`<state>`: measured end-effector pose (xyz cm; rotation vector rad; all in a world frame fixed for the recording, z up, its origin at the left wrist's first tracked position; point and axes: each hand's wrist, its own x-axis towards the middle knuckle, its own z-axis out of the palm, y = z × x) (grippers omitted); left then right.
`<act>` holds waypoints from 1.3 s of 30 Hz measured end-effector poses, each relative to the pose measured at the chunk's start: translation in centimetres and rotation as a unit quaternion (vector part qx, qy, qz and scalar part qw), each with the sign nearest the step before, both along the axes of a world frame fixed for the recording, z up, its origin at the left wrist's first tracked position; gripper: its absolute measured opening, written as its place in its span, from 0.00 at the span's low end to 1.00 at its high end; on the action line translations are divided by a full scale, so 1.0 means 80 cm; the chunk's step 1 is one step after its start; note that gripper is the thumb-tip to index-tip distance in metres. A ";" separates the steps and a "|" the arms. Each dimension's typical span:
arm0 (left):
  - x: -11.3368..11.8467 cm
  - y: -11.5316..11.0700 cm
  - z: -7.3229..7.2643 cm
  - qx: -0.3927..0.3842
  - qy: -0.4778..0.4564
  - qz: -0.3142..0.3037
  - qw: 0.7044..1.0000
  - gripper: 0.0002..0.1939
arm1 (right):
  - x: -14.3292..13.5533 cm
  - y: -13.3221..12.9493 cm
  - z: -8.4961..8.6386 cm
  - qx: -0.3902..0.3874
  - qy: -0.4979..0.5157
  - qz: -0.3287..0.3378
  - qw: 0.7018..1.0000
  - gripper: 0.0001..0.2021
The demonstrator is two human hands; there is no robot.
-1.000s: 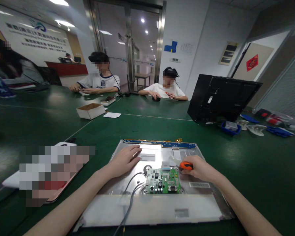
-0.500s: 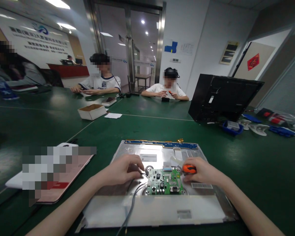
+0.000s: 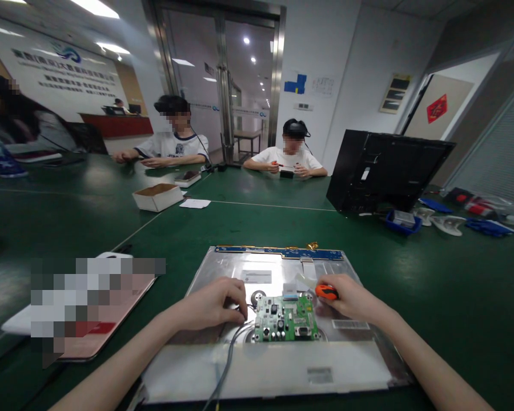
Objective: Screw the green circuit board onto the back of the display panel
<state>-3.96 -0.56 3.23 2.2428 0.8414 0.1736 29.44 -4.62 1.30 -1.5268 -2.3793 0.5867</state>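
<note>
A green circuit board [image 3: 286, 318] lies on the silvery metal back of a flat panel [image 3: 188, 371]. My right hand [image 3: 346, 297] is closed around an orange and black tool [image 3: 326, 291] just right of the board. Left of the board, my left hand [image 3: 218, 302] has its fingers curled, with thumb and fingertips close together near the dark cables [image 3: 231, 354]; what lies between them is too small to tell. A blue strip board [image 3: 278, 252] runs along the panel's far edge.
On the left lies a pink and white item [image 3: 98, 337]. Farther off are an open white box [image 3: 157, 197], a white paper [image 3: 195, 203] and a black monitor [image 3: 389, 171]. A blue tray [image 3: 402, 224] sits right of it. Two people [image 3: 177, 142] [image 3: 293, 151] sit across the table.
My left hand has shifted slightly left and down from the board's upper left corner, its fingers more curled. My right hand still holds the orange tool. The person opposite has moved their hands.
</note>
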 end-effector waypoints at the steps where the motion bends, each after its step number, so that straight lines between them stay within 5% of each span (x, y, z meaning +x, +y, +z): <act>1: 0.000 0.001 -0.001 -0.005 -0.008 -0.003 1.000 0.04 | 0.000 0.000 0.000 0.003 -0.003 -0.003 1.000 0.05; 5: 0.003 0.007 -0.010 -0.003 -0.056 0.034 0.998 0.07 | -0.003 0.003 -0.001 0.018 -0.016 -0.008 1.000 0.04; 10: 0.015 0.019 -0.026 0.133 -0.072 0.157 0.976 0.08 | -0.004 0.006 -0.004 0.028 -0.027 -0.020 0.999 0.07; 18: 0.021 0.020 -0.032 0.166 -0.065 0.147 0.973 0.05 | -0.006 0.004 0.000 0.033 -0.038 -0.022 0.998 0.05; 28: 0.025 0.010 -0.027 0.026 -0.108 0.095 0.989 0.04 | -0.005 0.005 -0.003 0.037 -0.046 -0.018 0.998 0.06; 39: 0.017 0.014 -0.024 0.008 -0.103 0.027 0.994 0.04 | -0.006 0.003 0.000 0.033 -0.053 -0.022 0.998 0.06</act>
